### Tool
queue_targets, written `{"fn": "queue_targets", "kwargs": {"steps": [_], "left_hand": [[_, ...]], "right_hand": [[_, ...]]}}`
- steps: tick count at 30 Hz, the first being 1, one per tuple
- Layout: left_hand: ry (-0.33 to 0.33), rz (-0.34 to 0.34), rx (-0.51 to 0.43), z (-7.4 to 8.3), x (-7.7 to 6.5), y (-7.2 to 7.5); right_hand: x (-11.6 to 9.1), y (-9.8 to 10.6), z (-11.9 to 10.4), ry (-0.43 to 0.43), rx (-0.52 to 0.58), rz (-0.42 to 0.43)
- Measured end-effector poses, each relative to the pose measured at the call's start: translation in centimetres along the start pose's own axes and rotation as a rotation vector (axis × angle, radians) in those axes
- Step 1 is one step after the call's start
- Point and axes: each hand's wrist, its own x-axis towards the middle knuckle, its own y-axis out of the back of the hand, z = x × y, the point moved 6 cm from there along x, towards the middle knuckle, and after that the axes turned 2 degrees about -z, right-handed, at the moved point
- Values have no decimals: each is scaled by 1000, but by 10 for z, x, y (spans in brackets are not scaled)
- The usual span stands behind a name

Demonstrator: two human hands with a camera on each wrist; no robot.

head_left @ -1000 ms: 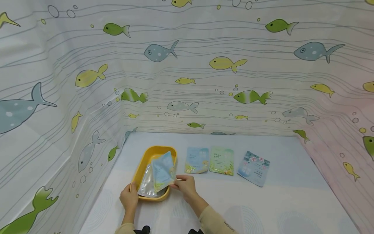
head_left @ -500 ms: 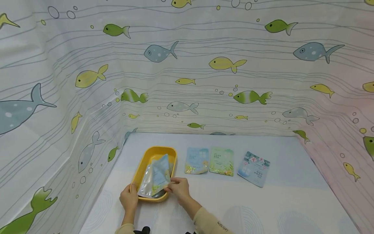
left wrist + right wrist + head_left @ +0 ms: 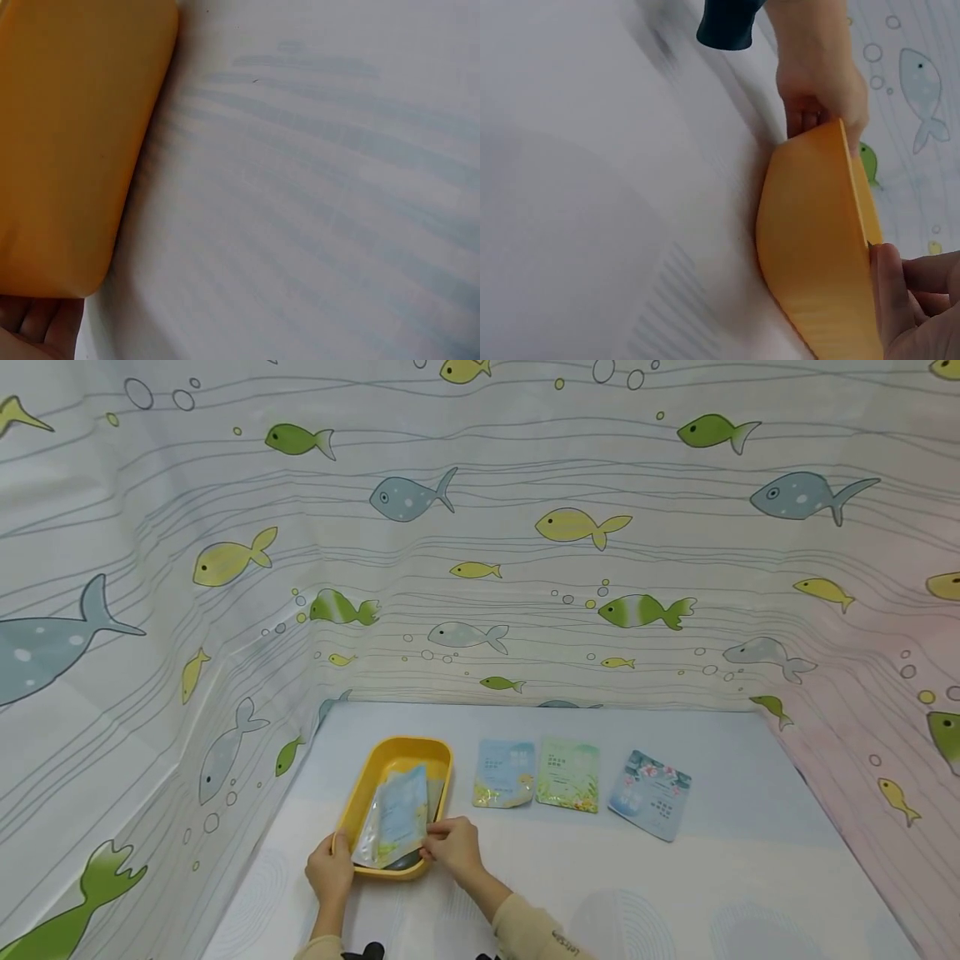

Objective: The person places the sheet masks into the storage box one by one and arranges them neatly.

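My left hand (image 3: 330, 870) grips the near left corner of a yellow plastic tray (image 3: 363, 781), thumb at the rim. In the left wrist view its fingers curl beneath the tray's end (image 3: 67, 150). Inside the tray lies a silver foil packet (image 3: 369, 843), partly covered. Over it leans a light blue flat packet (image 3: 403, 806) with a yellow-green lower edge, like a sheet-mask sachet. My right hand (image 3: 456, 850) pinches this packet's lower right corner at the tray's right rim. In the right wrist view, the right hand (image 3: 922, 304) is right at that rim.
To the tray's right, a blue packet (image 3: 504, 774) and a green packet (image 3: 568, 775) lie side by side. Farther right lies a tilted blue floral packet (image 3: 650, 795). Fish-patterned sheeting (image 3: 555, 585) encloses the white table (image 3: 720, 852) at the back and sides.
My right hand has moved slightly left and down with the light blue packet, which now sits lower and straighter in the tray. The left hand stays on the tray's corner.
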Motion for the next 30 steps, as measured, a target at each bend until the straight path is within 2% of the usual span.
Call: {"fn": "queue_targets", "kwargs": {"steps": [6,13,18,25,30], "left_hand": [[13,-13,-6,1,0,-1],[16,-22,-2,2,-1,0],[40,-63,0,2,0,0],[48,-62,2,2,0,0],[50,-63,10,2,-1,1]], "right_hand": [[0,-2,-2,37,-117,-2],[-1,-1,-1,45,-112,-3],[-1,0,0,81,-87,-8],[-1,3,4,73,15,-54],[-1,22,2,89,81,-48]]}}
